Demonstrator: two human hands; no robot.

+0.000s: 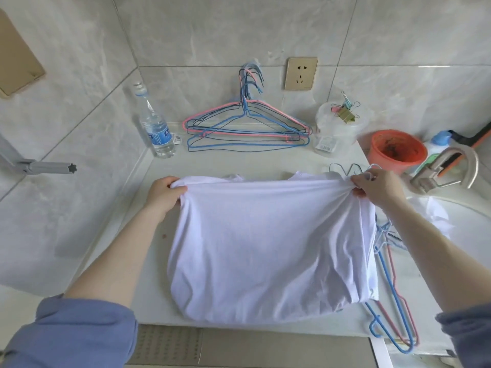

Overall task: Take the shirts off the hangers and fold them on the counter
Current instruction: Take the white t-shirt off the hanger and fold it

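Observation:
A white shirt (271, 243) is stretched between both hands over the pale counter (239, 160), its lower part sagging onto the counter near the front edge. My left hand (163, 193) grips the shirt's upper left corner. My right hand (377, 188) pinches the bunched upper right corner, close to some wire hanger hooks (345, 168). Blue and pink wire hangers (396, 296) lie under the shirt's right side and stick out toward the front right. More white cloth (435, 213) lies in the sink on the right.
A stack of bare blue, pink and dark wire hangers (247, 128) leans at the back wall. A water bottle (155, 126) stands back left. A clear tub with binder clips (342, 120), an orange bucket (397, 150) and a tap (446, 171) are at the right.

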